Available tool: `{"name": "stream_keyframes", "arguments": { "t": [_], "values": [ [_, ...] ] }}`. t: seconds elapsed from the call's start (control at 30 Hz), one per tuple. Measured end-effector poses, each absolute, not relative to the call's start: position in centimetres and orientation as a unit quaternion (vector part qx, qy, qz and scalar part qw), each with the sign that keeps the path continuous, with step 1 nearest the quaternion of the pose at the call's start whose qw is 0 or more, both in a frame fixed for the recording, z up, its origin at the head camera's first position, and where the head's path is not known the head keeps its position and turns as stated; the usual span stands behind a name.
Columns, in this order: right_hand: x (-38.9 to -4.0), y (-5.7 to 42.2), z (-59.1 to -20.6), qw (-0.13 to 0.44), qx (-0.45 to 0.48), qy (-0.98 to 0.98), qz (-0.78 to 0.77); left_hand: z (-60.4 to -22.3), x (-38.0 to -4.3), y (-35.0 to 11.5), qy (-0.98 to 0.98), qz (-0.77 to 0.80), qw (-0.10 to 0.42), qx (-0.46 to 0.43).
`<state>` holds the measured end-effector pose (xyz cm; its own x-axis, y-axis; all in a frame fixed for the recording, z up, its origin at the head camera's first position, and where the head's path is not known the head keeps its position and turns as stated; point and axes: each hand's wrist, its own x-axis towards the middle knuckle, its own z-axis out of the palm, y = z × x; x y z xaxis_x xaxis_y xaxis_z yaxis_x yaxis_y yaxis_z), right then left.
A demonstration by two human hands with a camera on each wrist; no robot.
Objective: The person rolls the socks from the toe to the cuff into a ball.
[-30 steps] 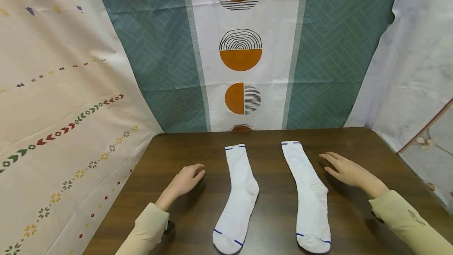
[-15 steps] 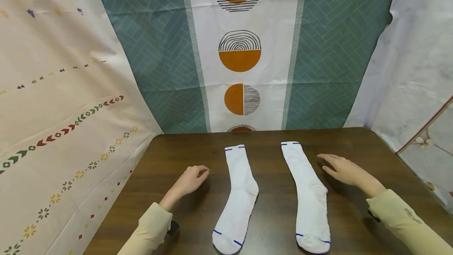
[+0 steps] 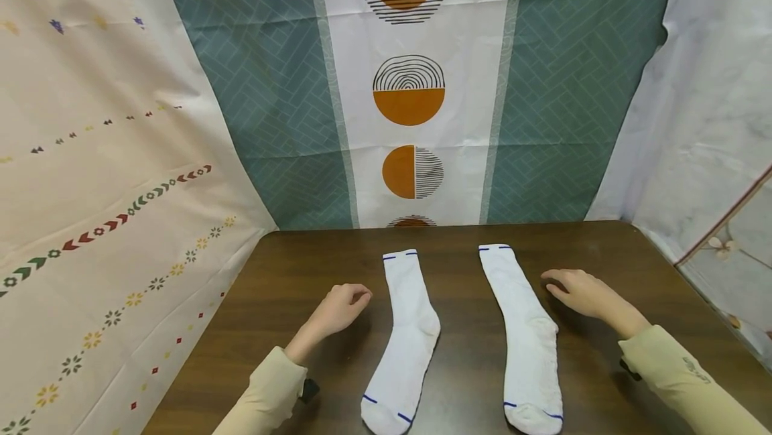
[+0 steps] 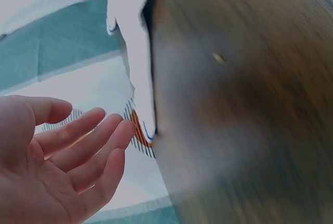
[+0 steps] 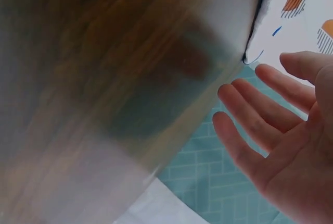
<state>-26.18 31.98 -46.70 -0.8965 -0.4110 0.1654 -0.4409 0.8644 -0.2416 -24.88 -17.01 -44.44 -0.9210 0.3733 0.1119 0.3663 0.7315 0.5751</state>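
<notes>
While two white socks (image 3: pixel 405 341) lie flat, two hands, left hand (image 3: pixel 340 309), right hand (image 3: pixel 582 293), relaxed, empty

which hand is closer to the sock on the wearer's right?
Right. The right hand hovers just beside the right sock, at its leg section, not touching it. The left hand is across the table, beyond the left sock.

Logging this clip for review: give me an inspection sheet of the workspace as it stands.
Surface: dark wooden table.
Job's things: left sock and right sock, white, lying flat, apart, cuffs away from the person.
Clutter: nothing seen.
Grippers: left hand beside the left sock, loosely curled, holding nothing; right hand beside the right sock, fingers relaxed, holding nothing.
Cables: nothing seen.
Surroundings: patterned cloth backdrop behind and at both sides.
</notes>
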Motion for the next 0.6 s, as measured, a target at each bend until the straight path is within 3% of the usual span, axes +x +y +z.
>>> {"name": "stream_keyframes", "arguments": {
  "t": [0.6],
  "values": [
    [-26.6,31.3,-46.8,0.049,0.191,-0.966,0.166,-43.8,-24.6,-14.8,0.902,0.365,0.057,0.224]
  ]
}}
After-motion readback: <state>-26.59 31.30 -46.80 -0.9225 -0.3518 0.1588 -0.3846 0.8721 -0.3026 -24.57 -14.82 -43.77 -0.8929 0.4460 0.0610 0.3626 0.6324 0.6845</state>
